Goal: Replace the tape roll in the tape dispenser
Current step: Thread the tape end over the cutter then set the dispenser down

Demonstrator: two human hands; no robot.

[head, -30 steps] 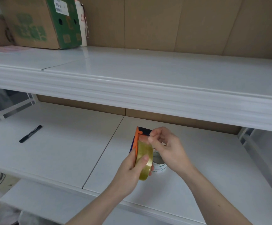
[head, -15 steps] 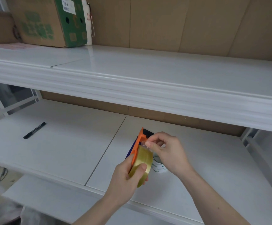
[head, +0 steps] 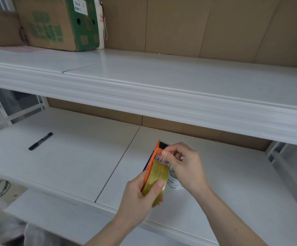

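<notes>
An orange and dark blue tape dispenser (head: 154,158) is held upright above the lower shelf, with a yellowish clear tape roll (head: 159,176) seated in it. My left hand (head: 140,194) grips the dispenser and roll from below, thumb pressed on the roll's face. My right hand (head: 183,164) pinches the loose end of the tape (head: 161,158) near the dispenser's top. A white empty tape core (head: 175,181) stands on the shelf just behind the roll, partly hidden by my right hand.
A black marker (head: 40,141) lies on the lower white shelf (head: 69,157) to the left. The upper shelf (head: 161,82) overhangs the work area and carries a green and brown cardboard box (head: 59,23) at far left. Brown board backs both shelves.
The view has shifted a little. My right fingers have slid along the top of the dispenser with the tape end, and the dispenser has tilted slightly in my left hand.
</notes>
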